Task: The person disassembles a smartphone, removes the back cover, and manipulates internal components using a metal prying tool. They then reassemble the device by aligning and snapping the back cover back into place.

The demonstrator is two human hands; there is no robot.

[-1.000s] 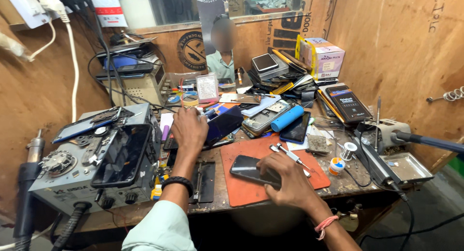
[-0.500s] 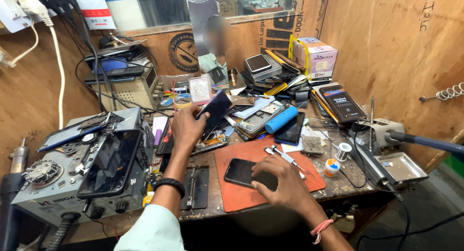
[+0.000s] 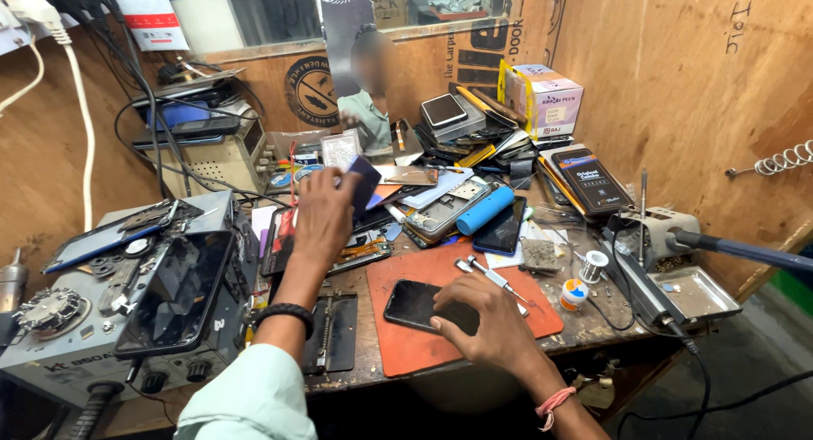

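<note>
The orange mat (image 3: 423, 355) lies near the front edge of the cluttered workbench (image 3: 373, 368), and everything else sits around it. On the mat lies a black phone (image 3: 415, 304), screen up. The right hand (image 3: 487, 321) rests over the phone's near end with its fingers spread and bent, fingertips pressing on the glass and on the mat beside it; it grips nothing. A pink string band (image 3: 555, 404) circles that wrist.

Beyond the mat's far left corner, the left hand (image 3: 326, 215) is raised above the bench, closed on a thin dark panel (image 3: 366, 184) pinched between thumb and fingers and held tilted on edge. A black wristband (image 3: 284, 313) sits on that arm.

On the mat's far edge lie small metal screwdrivers (image 3: 491, 276). Behind the mat lie a blue cylinder (image 3: 485, 210) and another dark phone (image 3: 500, 228). Left of the mat stands a grey repair station (image 3: 68, 355) with a phone leaning on its front. Right of the mat sit a solder spool (image 3: 595, 265) and a metal tray (image 3: 699, 292).
</note>
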